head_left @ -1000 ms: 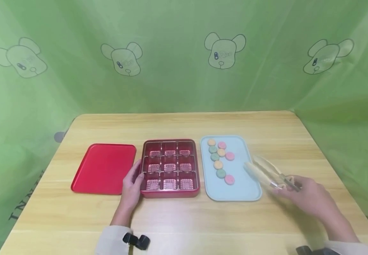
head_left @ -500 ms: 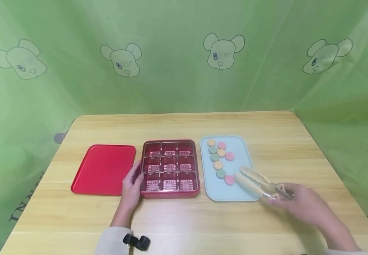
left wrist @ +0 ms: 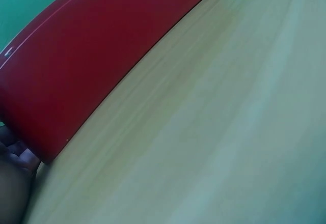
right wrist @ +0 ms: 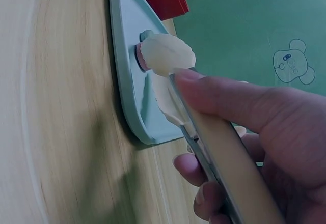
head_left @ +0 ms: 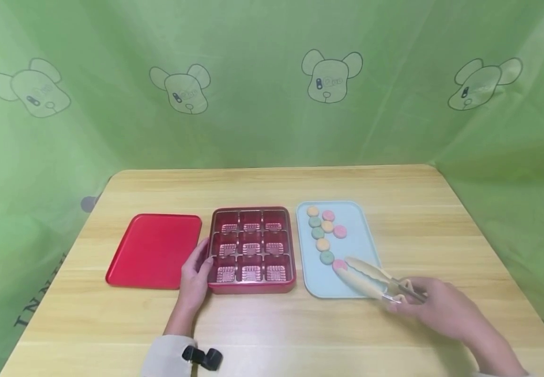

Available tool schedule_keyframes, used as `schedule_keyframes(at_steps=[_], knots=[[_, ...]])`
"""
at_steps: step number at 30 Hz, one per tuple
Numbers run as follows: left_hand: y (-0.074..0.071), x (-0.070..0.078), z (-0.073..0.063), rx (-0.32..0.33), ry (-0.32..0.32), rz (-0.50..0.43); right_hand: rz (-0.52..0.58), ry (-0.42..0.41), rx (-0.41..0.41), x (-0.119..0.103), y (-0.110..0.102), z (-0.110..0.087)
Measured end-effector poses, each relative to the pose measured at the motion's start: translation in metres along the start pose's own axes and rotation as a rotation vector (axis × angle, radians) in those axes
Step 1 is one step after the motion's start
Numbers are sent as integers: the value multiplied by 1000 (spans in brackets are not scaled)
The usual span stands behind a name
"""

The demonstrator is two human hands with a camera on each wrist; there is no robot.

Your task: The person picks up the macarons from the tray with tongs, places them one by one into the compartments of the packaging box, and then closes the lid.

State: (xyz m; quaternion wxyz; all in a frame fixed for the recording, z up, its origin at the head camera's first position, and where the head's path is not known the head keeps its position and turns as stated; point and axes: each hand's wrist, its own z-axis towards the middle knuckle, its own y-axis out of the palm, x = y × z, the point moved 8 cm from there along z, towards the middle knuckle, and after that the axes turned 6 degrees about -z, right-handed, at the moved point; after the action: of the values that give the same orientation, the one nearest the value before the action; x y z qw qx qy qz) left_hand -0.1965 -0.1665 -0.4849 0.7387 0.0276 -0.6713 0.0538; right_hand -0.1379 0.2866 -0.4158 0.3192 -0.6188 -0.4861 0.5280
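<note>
Across the right edge of the blue tray point(head_left: 319, 283), the right hand point(head_left: 446, 309) grips spread tongs point(head_left: 362, 285) (tips by a pink disc point(head_left: 340, 264)); the left hand point(head_left: 195, 276) grasps the nine-compartment box point(head_left: 252, 288).

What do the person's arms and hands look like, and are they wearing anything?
The left hand and right hand are bare, no gloves. The left sleeve is pale beige, with a chunky black gadget by the cuff. Only a pale sliver of the right sleeve shows.

Pale beige sleeve point(head_left: 165, 356), black wrist device point(head_left: 202, 357)
Bottom, left of centre: the sleeve plain, the device small and chunky.
</note>
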Motion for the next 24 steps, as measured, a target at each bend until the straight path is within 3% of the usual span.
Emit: schedule_keyframes(at_steps=[17, 24], knots=[[1, 4, 0, 3, 6, 3, -41, 18, -11, -4, 1, 3], [-1, -3, 2, 11, -4, 13, -64, 24, -10, -3, -1, 3]])
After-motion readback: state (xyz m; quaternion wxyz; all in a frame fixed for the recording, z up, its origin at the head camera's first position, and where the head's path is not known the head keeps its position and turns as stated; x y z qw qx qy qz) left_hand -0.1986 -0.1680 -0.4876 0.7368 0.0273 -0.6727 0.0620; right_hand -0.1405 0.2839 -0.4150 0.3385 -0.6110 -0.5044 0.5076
